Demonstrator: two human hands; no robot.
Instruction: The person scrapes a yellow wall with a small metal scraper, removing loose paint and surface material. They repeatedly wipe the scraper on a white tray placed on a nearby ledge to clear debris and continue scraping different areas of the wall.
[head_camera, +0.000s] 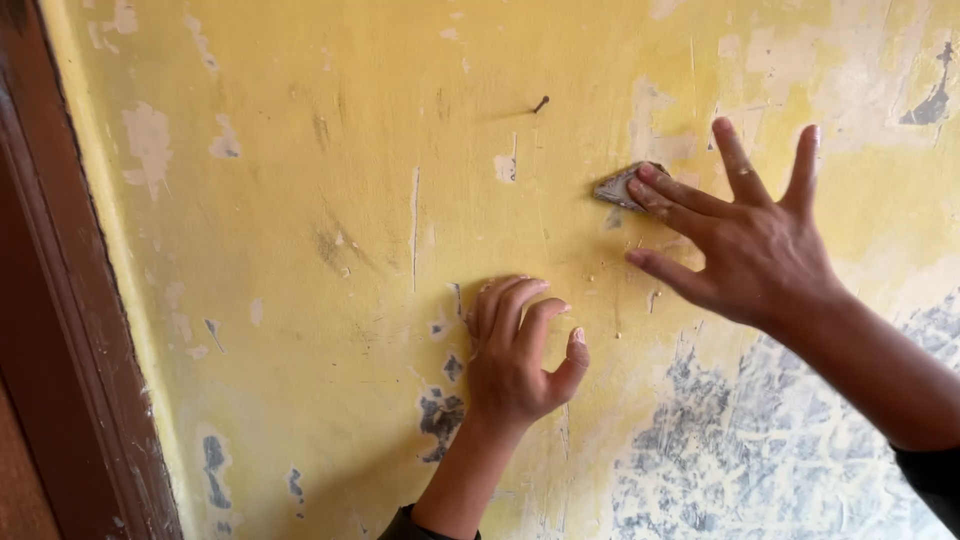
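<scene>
Pressing sandpaper (622, 187) flat, right hand (745, 240); wall (330, 150) open leftward

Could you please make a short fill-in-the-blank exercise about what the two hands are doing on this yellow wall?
1. The right hand presses a small grey pad against the ____ wall.
2. The left hand rests on the wall with its fingers ____.
3. A dark nail sticks out of the wall ____ the pad.
4. A brown wooden frame runs along the ____ edge.

Missing words: yellow; curled; above; left
</scene>
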